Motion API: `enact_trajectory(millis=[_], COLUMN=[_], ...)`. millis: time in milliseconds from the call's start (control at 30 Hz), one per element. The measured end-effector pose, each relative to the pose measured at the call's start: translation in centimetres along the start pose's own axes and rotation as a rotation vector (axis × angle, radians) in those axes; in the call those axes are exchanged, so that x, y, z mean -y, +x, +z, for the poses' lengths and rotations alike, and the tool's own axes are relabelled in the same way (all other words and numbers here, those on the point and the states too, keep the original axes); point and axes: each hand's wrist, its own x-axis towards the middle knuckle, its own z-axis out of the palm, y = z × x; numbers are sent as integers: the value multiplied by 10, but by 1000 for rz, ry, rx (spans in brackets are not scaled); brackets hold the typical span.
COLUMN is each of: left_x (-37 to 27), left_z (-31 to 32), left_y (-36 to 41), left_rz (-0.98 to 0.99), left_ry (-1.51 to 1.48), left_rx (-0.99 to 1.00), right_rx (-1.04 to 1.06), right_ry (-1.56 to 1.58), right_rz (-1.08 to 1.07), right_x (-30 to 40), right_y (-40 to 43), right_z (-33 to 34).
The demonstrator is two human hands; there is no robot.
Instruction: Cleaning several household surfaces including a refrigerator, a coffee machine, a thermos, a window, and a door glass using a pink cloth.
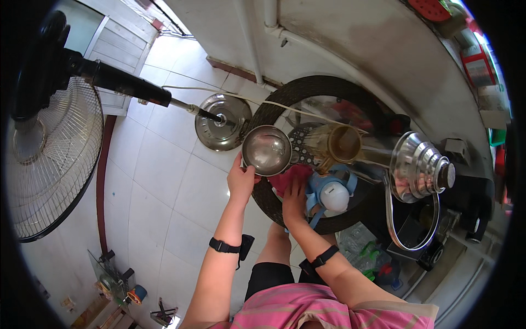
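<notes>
My left hand (241, 181) grips the near rim of a round stainless steel bowl (268, 149), with the thumb on its edge. The bowl's shiny inside faces up, at the left side of a round glass-topped table with a dark woven rim (267, 201). My right hand (294, 197) lies over a crumpled dark red cloth (291, 176), fingers stretched across it; whether they grip the cloth is hidden. Just right of that hand stands a bottle in a light blue carrier (318, 185) with a white cap (335, 196). Beyond it is an amber translucent pitcher (345, 144).
A tall stepped stainless steel vessel (415, 168) with a loop handle stands at the table's right. A standing fan's metal base (223, 121) is left of the table, its caged head (57, 152) at far left. A pale cord (246, 99) crosses toward the table. Plastic bottles (370, 251) lie below.
</notes>
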Motion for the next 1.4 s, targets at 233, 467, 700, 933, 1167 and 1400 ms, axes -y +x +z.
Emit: enact_trajectory(millis=[233,467,700,933,1167,1400], left_x=[11,19,-54,-199,-300,-388], left_z=[46,46,30,56,142,233], left_y=[15,24,-67,-237,-312,-362], left_rz=[31,29,576,1035,1319,1435], left_ry=[-14,152,449,92,235,172], left_rx=[71,60,-155,718,702,797], right_rx=[-81,67,85,126,166,129], right_ry=[766,626,1016,2181,2571,2454], right_rz=[107,-511,-314,111,-115,-442], right_x=[-4,-20,-66,-112,-170,-288], right_y=[-3,-62,-81,-83,-79,-69], right_z=[-24,-149,-273,-382,-466,-586])
